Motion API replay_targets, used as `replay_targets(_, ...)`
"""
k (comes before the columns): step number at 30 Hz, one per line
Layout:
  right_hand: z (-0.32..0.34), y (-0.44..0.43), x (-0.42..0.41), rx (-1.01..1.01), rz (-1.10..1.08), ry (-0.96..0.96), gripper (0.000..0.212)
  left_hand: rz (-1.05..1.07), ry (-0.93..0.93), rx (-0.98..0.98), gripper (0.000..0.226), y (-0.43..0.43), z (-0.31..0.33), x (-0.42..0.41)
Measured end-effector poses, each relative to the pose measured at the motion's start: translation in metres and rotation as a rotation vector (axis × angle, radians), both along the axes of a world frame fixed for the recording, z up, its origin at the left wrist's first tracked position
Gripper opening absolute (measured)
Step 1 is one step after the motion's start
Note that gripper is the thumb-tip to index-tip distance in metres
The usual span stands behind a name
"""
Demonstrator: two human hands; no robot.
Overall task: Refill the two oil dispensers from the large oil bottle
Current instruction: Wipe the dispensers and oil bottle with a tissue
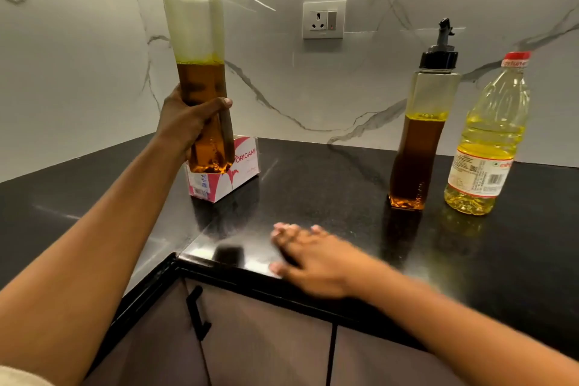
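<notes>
My left hand [185, 125] grips a tall clear oil dispenser [197, 41] with a black cap, held upright in the air above the counter; dark amber oil fills roughly its lower half. A second dispenser [419, 147] with a black spout cap stands on the counter at the right, about half full of the same dark oil. Just right of it stands the large oil bottle [488, 141], yellow oil inside, red cap on. My right hand [313, 257] hovers blurred over the counter's front edge, fingers spread and holding nothing.
The black stone counter [313, 185] wraps round a corner. A pink and white tissue box [232, 172] sits behind the held dispenser. A wall socket [324, 19] is on the marble backsplash. Cabinet doors with a black handle [197, 313] lie below.
</notes>
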State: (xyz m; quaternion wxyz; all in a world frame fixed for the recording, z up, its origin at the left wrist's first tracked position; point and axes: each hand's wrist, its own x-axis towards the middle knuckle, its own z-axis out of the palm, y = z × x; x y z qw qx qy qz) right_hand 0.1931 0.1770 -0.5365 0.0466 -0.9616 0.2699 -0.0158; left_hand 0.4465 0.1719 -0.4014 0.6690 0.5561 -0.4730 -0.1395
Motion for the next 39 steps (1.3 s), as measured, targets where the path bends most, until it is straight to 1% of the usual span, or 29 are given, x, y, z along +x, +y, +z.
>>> replay_targets(2,0.018,-0.029,-0.008,-0.011,-0.231,0.122,0.078,-0.01,0.015,0.005,0.06,0.0,-0.003,-0.007)
replay_targets(3,0.024,-0.034,-0.001,-0.009,-0.272,0.135,0.079,-0.011,0.018,0.011,0.06,0.001,-0.005,-0.012)
replay_targets(4,0.027,-0.031,0.009,0.003,-0.26,0.115,0.081,-0.012,0.025,0.012,0.06,0.001,-0.007,-0.018)
replay_targets(6,0.013,-0.005,0.028,0.014,-0.139,0.034,0.086,-0.027,0.048,0.005,0.054,-0.001,-0.013,-0.029)
replay_targets(8,-0.008,0.03,0.021,-0.023,0.004,-0.045,0.095,-0.048,0.078,0.005,0.05,-0.006,-0.02,-0.041)
replay_targets(9,-0.014,0.041,0.006,-0.045,0.023,-0.068,0.101,-0.061,0.092,0.006,0.048,-0.009,-0.024,-0.046)
replay_targets(11,-0.017,0.036,-0.034,-0.069,-0.088,-0.085,0.11,-0.083,0.101,0.018,0.047,-0.016,-0.032,-0.055)
replay_targets(12,-0.014,0.025,-0.053,-0.077,-0.186,-0.072,0.11,-0.091,0.105,0.024,0.045,-0.018,-0.035,-0.059)
replay_targets(14,0.002,-0.002,-0.081,-0.045,-0.433,0.059,0.101,-0.104,0.117,0.031,0.045,-0.023,-0.041,-0.067)
replay_targets(15,0.01,-0.014,-0.083,-0.017,-0.514,0.103,0.097,-0.11,0.122,0.035,0.046,-0.025,-0.043,-0.072)
replay_targets(16,0.016,-0.022,-0.078,0.001,-0.54,0.112,0.095,-0.117,0.126,0.042,0.047,-0.027,-0.045,-0.078)
replay_targets(17,0.018,-0.023,-0.068,0.01,-0.521,0.108,0.094,-0.122,0.131,0.045,0.049,-0.029,-0.047,-0.084)
replay_targets(19,0.01,-0.007,-0.05,-0.014,-0.378,0.075,0.092,-0.135,0.15,0.046,0.05,-0.036,-0.051,-0.095)
replay_targets(21,-0.008,0.025,-0.052,-0.066,-0.184,0.007,0.098,-0.152,0.167,0.056,0.052,-0.043,-0.056,-0.105)
replay_targets(22,-0.013,0.038,-0.063,-0.074,-0.13,-0.028,0.103,-0.161,0.167,0.063,0.053,-0.047,-0.058,-0.11)
replay_targets(23,-0.014,0.042,-0.08,-0.06,-0.129,-0.039,0.107,-0.172,0.162,0.072,0.053,-0.051,-0.06,-0.114)
replay_targets(25,-0.006,0.028,-0.115,-0.023,-0.244,0.019,0.11,-0.185,0.152,0.091,0.055,-0.058,-0.066,-0.123)
replay_targets(27,0.011,0.002,-0.136,0.011,-0.455,0.142,0.102,-0.197,0.163,0.102,0.056,-0.064,-0.072,-0.132)
replay_targets(28,0.02,-0.012,-0.137,0.029,-0.524,0.172,0.098,-0.202,0.173,0.108,0.056,-0.066,-0.075,-0.137)
replay_targets(29,0.026,-0.022,-0.131,0.046,-0.548,0.171,0.094,-0.207,0.178,0.117,0.056,-0.069,-0.078,-0.142)
replay_targets(31,0.029,-0.024,-0.107,0.088,-0.487,0.144,0.088,-0.211,0.176,0.128,0.061,-0.074,-0.083,-0.151)
replay_targets(33,0.02,-0.004,-0.089,0.094,-0.325,0.112,0.084,-0.211,0.154,0.124,0.063,-0.081,-0.086,-0.16)
replay_targets(35,0.005,0.031,-0.092,0.057,-0.149,0.032,0.083,-0.216,0.133,0.119,0.062,-0.088,-0.087,-0.168)
replay_targets(36,-0.001,0.043,-0.103,0.043,-0.098,-0.009,0.083,-0.223,0.13,0.118,0.063,-0.092,-0.088,-0.172)
replay_targets(37,-0.005,0.05,-0.118,0.042,-0.09,-0.029,0.083,-0.227,0.131,0.116,0.064,-0.096,-0.088,-0.176)
replay_targets(39,-0.002,0.044,-0.155,0.059,-0.184,0.004,0.082,-0.23,0.129,0.107,0.063,-0.106,-0.09,-0.183)
